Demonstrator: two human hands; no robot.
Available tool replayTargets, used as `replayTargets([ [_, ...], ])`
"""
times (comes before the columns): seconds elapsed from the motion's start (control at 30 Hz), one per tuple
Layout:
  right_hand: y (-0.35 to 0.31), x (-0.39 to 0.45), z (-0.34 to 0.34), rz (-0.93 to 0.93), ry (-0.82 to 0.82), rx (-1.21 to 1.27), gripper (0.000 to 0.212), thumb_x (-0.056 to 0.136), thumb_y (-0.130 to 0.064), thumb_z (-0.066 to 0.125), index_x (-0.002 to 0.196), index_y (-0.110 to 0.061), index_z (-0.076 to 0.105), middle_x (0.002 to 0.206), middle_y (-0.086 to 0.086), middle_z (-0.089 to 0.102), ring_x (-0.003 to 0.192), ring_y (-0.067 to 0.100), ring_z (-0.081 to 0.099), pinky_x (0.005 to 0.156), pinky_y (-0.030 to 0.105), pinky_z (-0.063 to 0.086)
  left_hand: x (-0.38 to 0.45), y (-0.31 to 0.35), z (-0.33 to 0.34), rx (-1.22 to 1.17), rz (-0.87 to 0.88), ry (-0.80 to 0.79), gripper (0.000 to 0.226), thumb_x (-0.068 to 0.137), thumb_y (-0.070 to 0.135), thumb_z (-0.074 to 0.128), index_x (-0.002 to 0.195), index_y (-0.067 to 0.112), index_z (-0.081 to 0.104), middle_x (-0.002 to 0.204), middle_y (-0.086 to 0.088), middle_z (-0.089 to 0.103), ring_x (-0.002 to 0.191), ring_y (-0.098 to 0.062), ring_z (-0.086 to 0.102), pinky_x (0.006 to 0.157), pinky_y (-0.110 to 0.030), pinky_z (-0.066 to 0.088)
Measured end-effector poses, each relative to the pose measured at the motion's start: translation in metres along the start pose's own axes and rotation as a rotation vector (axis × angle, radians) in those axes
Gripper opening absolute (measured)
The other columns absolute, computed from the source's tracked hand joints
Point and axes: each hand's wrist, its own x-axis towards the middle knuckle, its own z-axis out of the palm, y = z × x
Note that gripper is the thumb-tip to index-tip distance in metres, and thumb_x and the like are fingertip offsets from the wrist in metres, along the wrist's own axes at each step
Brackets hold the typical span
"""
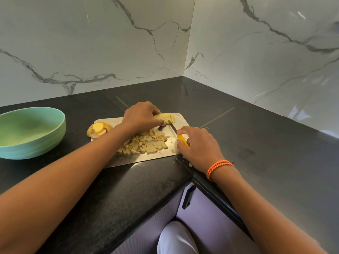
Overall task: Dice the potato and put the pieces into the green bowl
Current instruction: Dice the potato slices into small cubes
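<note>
Black worktop (247, 143) fills mid-frame. Green bowl (31, 132) at left edge, nothing visible in it, well apart from the steel cutting board (146, 158) at centre. Diced pile (145, 143) on the board; potato offcuts (99, 128) at its left end. Left hand (141, 116) curled over the remaining potato piece (165, 117), pinning it. Right hand (199, 143) grips the yellow-handled knife (181, 139), blade beside the piece. Potato likely firm, wet-slick; hold from above, fingertips tucked. Dice light, scoop together.
</note>
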Motion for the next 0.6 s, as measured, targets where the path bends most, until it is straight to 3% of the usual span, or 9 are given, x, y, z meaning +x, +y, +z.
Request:
replayTargets([
  [0.13,0.001,-0.013,-0.010,-0.005,0.006,0.023,0.035,0.098,-0.035,0.057,0.132,-0.031,0.064,0.093,-0.003,0.068,0.082,0.015,0.062,0.078,0.034,0.055,0.002,-0.002,-0.003,-0.031,-0.045,-0.025,0.045,0.086,0.057,0.080,0.116,0.023,0.081,0.105,0.009,0.077,0.088,-0.012,0.068,0.080,-0.035,0.061],
  [0.3,0.000,-0.006,-0.010,0.002,0.102,0.078,0.040,0.096,-0.033,0.055,0.135,-0.030,0.064,0.085,0.000,0.067,0.082,0.019,0.062,0.082,0.041,0.058,0.001,-0.002,-0.008,-0.048,0.002,-0.072,0.047,0.085,0.059,0.080,0.120,0.028,0.079,0.112,0.010,0.076,0.094,-0.011,0.067,0.075,-0.029,0.055],
  [0.37,-0.002,0.004,-0.006,0.001,0.135,0.091,0.040,0.096,-0.034,0.055,0.135,-0.029,0.064,0.081,-0.001,0.066,0.073,0.015,0.058,0.082,0.041,0.058,0.001,-0.002,-0.009,-0.062,0.008,-0.071,0.051,0.084,0.059,0.081,0.123,0.027,0.078,0.115,0.010,0.076,0.097,-0.012,0.067,0.076,-0.029,0.054],
  [0.47,-0.006,0.020,0.005,-0.014,0.130,0.069,0.040,0.097,-0.038,0.054,0.136,-0.031,0.062,0.094,0.005,0.071,0.080,0.020,0.063,0.081,0.042,0.059,0.002,-0.009,-0.013,-0.115,-0.013,-0.077,0.058,0.080,0.058,0.084,0.126,0.023,0.077,0.118,0.006,0.076,0.097,-0.012,0.069,0.085,-0.036,0.061],
  [0.6,-0.010,0.041,0.019,-0.026,0.099,0.040,0.042,0.097,-0.041,0.052,0.136,-0.031,0.061,0.088,0.005,0.067,0.079,0.026,0.063,0.079,0.044,0.059,0.003,-0.014,-0.012,-0.121,0.008,-0.083,0.051,0.080,0.057,0.085,0.119,0.024,0.081,0.112,0.006,0.077,0.091,-0.010,0.068,0.080,-0.033,0.061],
])
